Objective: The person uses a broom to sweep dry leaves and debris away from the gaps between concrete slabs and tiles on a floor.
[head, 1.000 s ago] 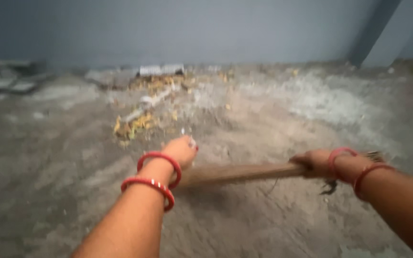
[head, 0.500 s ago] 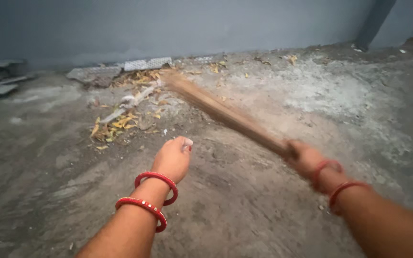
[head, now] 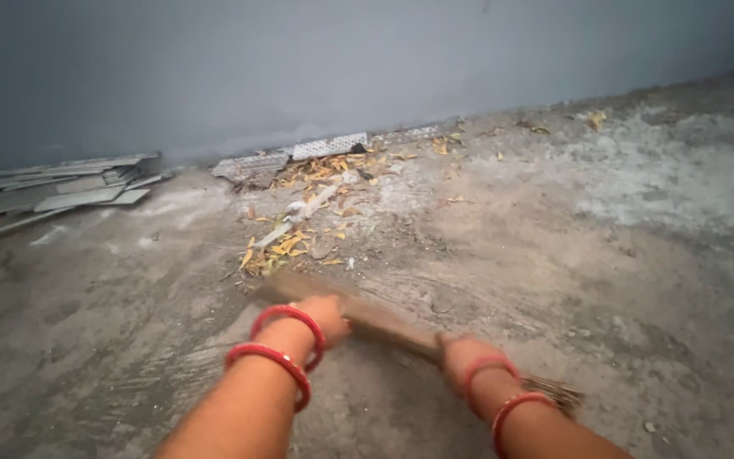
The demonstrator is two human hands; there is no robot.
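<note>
Fingers of the left hand (head: 324, 311) curled loosely, whether on the broom (head: 358, 314) or merely in front of it not to be told; fingers of the right hand (head: 460, 357) wrapped round the broom near its bound end. Far left, against the grey wall (head: 299, 59): a stack of flat grey sheets (head: 70, 187) lying on the floor. Left arm with two red bangles (head: 286, 340) at the wrist. Centre: broom held low and slanting, brush end blurred and touching the concrete floor (head: 622, 280) just short of a small heap of yellow dry leaves (head: 286, 246). Beyond that heap, a pale strip of debris (head: 303, 208) leading to a second scatter of leaves (head: 333, 166) beside perforated metal strips (head: 324, 146) at the foot of the wall. Right: right wrist, likewise with red bangles, and the frayed end of the broom behind it. Further right: a few stray leaves near the wall, dusty pale patches on bare concrete. Sweeping judged partly done: litter gathered mostly toward the wall, near floor largely free of leaves, heaps not yet collected, dust remaining.
</note>
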